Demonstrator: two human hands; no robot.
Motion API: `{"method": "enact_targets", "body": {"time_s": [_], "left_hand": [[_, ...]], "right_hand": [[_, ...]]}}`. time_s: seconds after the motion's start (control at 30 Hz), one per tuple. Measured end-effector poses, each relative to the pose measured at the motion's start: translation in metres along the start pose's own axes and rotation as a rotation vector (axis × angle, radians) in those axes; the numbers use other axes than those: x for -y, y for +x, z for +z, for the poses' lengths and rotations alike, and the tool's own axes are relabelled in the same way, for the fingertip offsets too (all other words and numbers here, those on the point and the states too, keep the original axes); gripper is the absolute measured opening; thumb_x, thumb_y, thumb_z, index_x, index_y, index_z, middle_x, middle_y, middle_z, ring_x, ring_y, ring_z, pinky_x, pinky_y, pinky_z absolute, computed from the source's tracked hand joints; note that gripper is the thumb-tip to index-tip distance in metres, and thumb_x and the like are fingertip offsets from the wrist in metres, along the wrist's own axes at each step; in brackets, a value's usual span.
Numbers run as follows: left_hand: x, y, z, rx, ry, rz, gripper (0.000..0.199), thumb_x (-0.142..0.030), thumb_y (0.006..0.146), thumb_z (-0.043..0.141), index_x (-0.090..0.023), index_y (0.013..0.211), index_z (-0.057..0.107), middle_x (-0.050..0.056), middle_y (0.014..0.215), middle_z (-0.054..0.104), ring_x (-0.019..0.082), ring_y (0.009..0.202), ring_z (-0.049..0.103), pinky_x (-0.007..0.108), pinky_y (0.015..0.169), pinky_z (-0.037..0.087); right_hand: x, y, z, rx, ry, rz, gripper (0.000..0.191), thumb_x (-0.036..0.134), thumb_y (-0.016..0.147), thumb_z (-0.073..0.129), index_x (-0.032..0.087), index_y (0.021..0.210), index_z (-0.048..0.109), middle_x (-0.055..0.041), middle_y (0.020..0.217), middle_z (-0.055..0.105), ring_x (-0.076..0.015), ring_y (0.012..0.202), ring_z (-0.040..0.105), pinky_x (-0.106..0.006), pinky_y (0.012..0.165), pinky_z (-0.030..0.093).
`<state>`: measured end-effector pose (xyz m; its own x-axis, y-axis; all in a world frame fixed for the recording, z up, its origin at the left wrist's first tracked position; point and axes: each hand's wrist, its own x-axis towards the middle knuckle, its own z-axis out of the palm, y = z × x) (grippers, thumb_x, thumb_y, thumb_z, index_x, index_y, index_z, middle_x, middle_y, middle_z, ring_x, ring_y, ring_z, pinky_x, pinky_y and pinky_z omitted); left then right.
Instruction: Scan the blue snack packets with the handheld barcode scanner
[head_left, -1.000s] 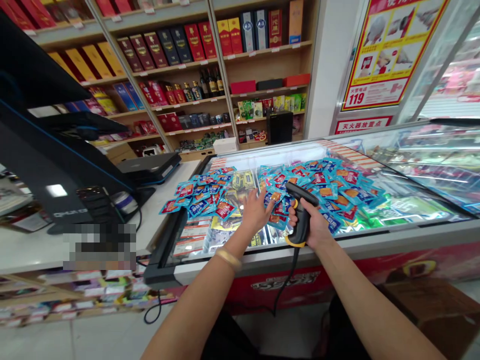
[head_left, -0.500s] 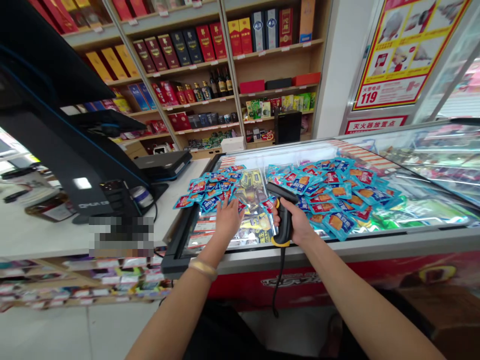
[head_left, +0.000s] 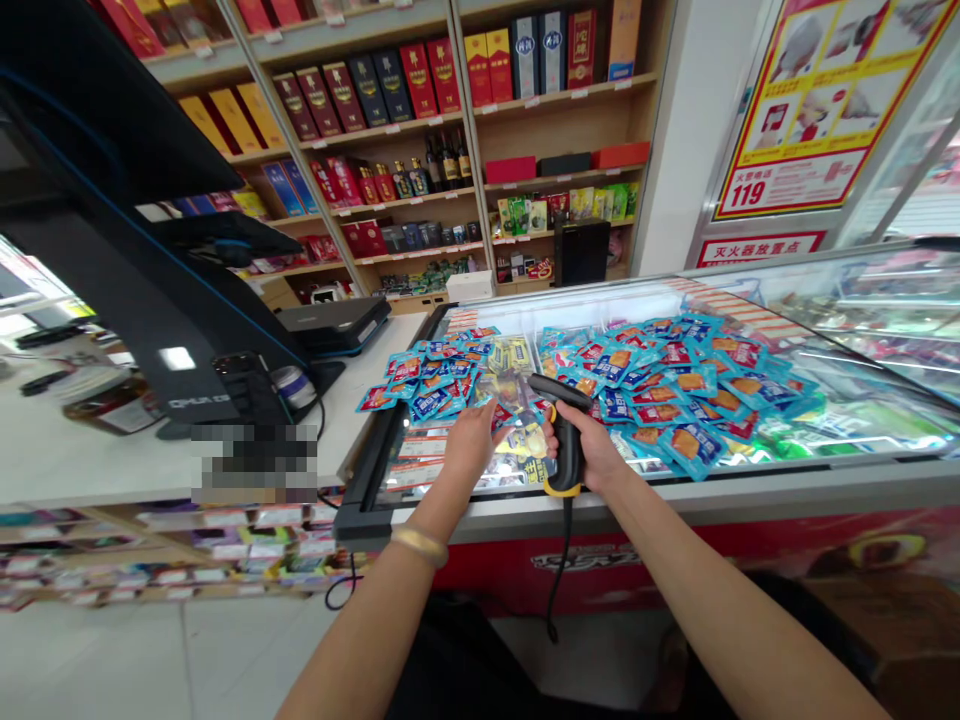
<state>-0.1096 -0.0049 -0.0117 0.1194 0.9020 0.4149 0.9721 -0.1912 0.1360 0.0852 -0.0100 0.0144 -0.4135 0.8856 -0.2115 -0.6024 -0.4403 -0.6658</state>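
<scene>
Over a glass-topped freezer (head_left: 750, 482), the left hand (head_left: 469, 447) curls against a yellow foil packet (head_left: 510, 395) at 12 o'clock; whether it grips the packet, I cannot tell. The right hand (head_left: 596, 450) is closed around a black barcode scanner (head_left: 568, 440), its cord hanging down. Blue snack packets (head_left: 671, 385) lie heaped at 1 o'clock, with a smaller heap (head_left: 427, 385) at 11 o'clock. A white counter (head_left: 75, 470) sits at 9 o'clock, and shelves (head_left: 540, 100) of boxed liquor stand beyond.

Head-worn view, facing forward and down
</scene>
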Motion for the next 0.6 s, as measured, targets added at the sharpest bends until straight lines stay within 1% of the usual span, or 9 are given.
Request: {"method": "enact_targets", "body": {"time_s": [0.07,0.13,0.2,0.23,0.33,0.43,0.5,0.6], "left_hand": [[-0.002,-0.001,0.000,0.015,-0.004,-0.016,0.038,-0.031,0.089,0.053,-0.018,0.125,0.054,0.014,0.102,0.069,0.027,0.097,0.064,0.038,0.085,0.050],[-0.002,-0.001,0.001,0.014,-0.023,-0.033,0.037,-0.021,0.090,0.047,-0.017,0.125,0.053,0.014,0.107,0.068,0.026,0.097,0.065,0.037,0.083,0.050],[0.000,0.000,0.003,-0.026,-0.072,-0.046,0.037,-0.014,0.087,0.045,-0.018,0.122,0.055,0.012,0.109,0.068,0.024,0.097,0.065,0.036,0.085,0.050],[0.002,0.000,0.003,-0.064,-0.110,-0.052,0.036,-0.013,0.086,0.045,-0.019,0.119,0.056,0.012,0.109,0.068,0.023,0.097,0.065,0.035,0.086,0.050],[0.008,0.002,0.005,-0.227,-0.236,-0.080,0.026,-0.019,0.086,0.047,-0.018,0.108,0.060,0.011,0.102,0.069,0.022,0.096,0.065,0.034,0.086,0.050],[0.013,0.004,0.004,-0.376,-0.323,-0.174,0.022,-0.025,0.083,0.050,-0.017,0.101,0.062,0.011,0.095,0.068,0.023,0.091,0.064,0.034,0.084,0.050],[0.014,0.004,0.003,-0.430,-0.367,-0.249,0.021,-0.029,0.083,0.052,-0.017,0.097,0.062,0.010,0.091,0.068,0.022,0.087,0.064,0.034,0.082,0.049],[0.015,0.005,0.001,-0.450,-0.452,-0.311,0.019,-0.033,0.081,0.053,-0.018,0.089,0.060,0.006,0.082,0.065,0.019,0.076,0.062,0.030,0.076,0.048]], "right_hand": [[-0.001,0.001,-0.001,0.000,0.004,0.002,0.020,0.034,0.075,0.070,0.017,0.076,0.060,0.0017,0.057,0.057,-0.0082,0.043,0.050,-0.020,0.041,0.045],[-0.001,0.002,-0.002,0.006,0.006,0.007,0.020,0.034,0.075,0.070,0.017,0.076,0.060,0.0019,0.057,0.057,-0.0081,0.044,0.050,-0.020,0.042,0.045],[-0.002,0.003,-0.002,0.010,0.007,0.011,0.020,0.034,0.076,0.069,0.016,0.076,0.060,0.0020,0.057,0.057,-0.0079,0.043,0.049,-0.020,0.042,0.045],[-0.001,0.003,-0.002,0.010,0.007,0.013,0.020,0.034,0.076,0.069,0.016,0.075,0.060,0.0021,0.057,0.057,-0.0079,0.043,0.049,-0.020,0.042,0.045],[-0.001,0.002,-0.002,0.010,0.003,0.016,0.020,0.034,0.076,0.069,0.016,0.075,0.060,0.0020,0.057,0.057,-0.0078,0.043,0.049,-0.020,0.041,0.045],[0.000,0.002,-0.001,0.008,-0.004,0.017,0.020,0.033,0.076,0.069,0.015,0.075,0.061,0.0010,0.057,0.057,-0.0078,0.043,0.049,-0.020,0.042,0.045],[0.000,0.001,-0.001,0.010,-0.008,0.015,0.020,0.033,0.076,0.068,0.015,0.073,0.061,0.0002,0.058,0.058,-0.0077,0.044,0.049,-0.019,0.041,0.045],[0.000,0.001,-0.001,0.029,-0.012,0.011,0.020,0.033,0.077,0.067,0.015,0.072,0.061,0.0001,0.058,0.058,-0.0077,0.044,0.049,-0.019,0.041,0.044]]}}
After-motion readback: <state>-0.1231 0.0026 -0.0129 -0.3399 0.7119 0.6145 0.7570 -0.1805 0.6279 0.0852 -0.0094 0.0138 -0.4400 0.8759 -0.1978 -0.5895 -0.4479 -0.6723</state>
